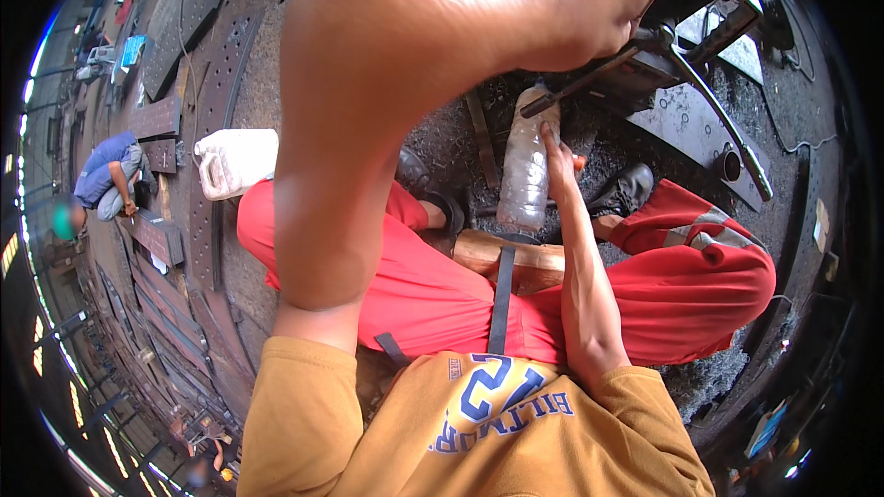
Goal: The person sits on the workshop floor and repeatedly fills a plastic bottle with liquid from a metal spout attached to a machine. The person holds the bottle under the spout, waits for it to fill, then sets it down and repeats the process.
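Observation:
A clear plastic bottle [525,175] with a pale upper part stands upright or slightly tilted between my legs. My right hand [558,158] is closed around its right side, thumb toward the top. My left arm crosses the view close up, and my left hand [619,23] is beside the dark metal machine [677,51] at the upper right. Its fingers are mostly hidden. Just below that hand, a metal rod handle [589,78] passes in front of the bottle's top. A longer bent lever [727,120] slopes down on the machine's right.
I sit on a wooden block [474,253], knees spread. Metal shavings [709,373] litter the floor. A white jug [241,161] stands by my left knee. Drilled steel plates [230,83] lie at left, where a person in a green helmet [106,175] crouches. A short pipe piece [727,166] is at right.

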The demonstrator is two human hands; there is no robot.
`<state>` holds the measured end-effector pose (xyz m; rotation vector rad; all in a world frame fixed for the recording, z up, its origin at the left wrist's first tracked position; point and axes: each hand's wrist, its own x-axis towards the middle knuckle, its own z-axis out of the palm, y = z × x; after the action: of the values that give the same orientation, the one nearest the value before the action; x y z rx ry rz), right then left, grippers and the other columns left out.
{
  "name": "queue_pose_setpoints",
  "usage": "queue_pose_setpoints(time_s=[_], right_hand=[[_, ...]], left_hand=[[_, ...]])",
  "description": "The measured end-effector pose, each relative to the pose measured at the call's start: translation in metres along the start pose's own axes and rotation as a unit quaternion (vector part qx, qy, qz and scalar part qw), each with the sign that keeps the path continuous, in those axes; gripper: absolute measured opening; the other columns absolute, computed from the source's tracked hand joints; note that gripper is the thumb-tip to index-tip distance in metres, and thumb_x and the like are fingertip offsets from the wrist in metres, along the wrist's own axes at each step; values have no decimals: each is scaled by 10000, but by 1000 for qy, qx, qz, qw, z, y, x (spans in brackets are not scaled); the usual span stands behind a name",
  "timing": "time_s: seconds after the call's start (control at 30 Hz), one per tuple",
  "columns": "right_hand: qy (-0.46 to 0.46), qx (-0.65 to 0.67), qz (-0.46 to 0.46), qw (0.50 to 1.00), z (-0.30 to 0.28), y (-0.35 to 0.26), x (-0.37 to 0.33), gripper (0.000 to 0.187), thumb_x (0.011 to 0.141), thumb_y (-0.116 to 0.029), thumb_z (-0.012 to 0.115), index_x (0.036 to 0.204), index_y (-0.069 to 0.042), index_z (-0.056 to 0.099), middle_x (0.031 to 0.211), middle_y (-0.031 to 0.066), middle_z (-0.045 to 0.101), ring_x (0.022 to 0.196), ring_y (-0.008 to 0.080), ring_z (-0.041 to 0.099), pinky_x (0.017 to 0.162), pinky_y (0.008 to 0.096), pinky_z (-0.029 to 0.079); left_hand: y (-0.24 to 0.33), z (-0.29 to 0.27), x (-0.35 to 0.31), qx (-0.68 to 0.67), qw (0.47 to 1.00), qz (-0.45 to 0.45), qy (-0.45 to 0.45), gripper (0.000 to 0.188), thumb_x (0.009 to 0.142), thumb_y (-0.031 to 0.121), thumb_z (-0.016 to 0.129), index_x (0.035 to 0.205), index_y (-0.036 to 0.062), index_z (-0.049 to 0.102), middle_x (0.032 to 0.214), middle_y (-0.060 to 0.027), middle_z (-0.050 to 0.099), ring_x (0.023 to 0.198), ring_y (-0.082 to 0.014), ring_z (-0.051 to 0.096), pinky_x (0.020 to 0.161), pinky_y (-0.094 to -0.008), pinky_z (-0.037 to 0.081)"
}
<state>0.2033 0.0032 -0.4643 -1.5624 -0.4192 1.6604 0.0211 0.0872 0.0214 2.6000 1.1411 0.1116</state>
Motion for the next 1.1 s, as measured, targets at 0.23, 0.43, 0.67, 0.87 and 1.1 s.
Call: queue_pose_setpoints(time_s=[0.23,0.43,0.67,0.87,1.1], right_hand=[[21,-20,1,1000,2,-1,-1,961,889,-614,729,1451,121,469,1302,222,634,1120,283,649,948,394,525],[28,-17,3,999,0,-5,-3,942,886,-607,735,1428,123,488,1258,219,647,1083,274,652,925,395,529],[17,-12,10,1000,8,-13,-13,904,900,-586,731,1415,119,499,1229,201,653,1057,260,651,916,392,528],[23,-24,6,999,6,-10,-11,913,891,-594,735,1413,118,501,1242,196,647,1067,258,646,921,390,523],[18,-23,0,1000,4,-8,-10,925,882,-611,736,1412,112,510,1256,194,646,1073,261,647,933,394,518]], left_hand=[[-1,-3,1,-2,1000,-7,3,398,951,334,636,879,-49,715,821,-238,683,786,-381,687,714,-435,546],[-3,-5,6,-3,1000,-5,9,399,951,334,636,877,-50,715,817,-240,681,782,-382,686,710,-435,545],[-4,-7,5,-2,1000,-10,11,401,951,333,635,874,-52,715,813,-242,679,777,-383,685,706,-435,545],[-4,-7,6,-3,1000,-8,10,402,950,333,635,872,-54,714,810,-244,678,773,-384,684,703,-435,544],[-3,-8,6,-4,1000,-6,7,404,950,332,634,869,-55,714,806,-246,676,768,-385,683,698,-436,543]])
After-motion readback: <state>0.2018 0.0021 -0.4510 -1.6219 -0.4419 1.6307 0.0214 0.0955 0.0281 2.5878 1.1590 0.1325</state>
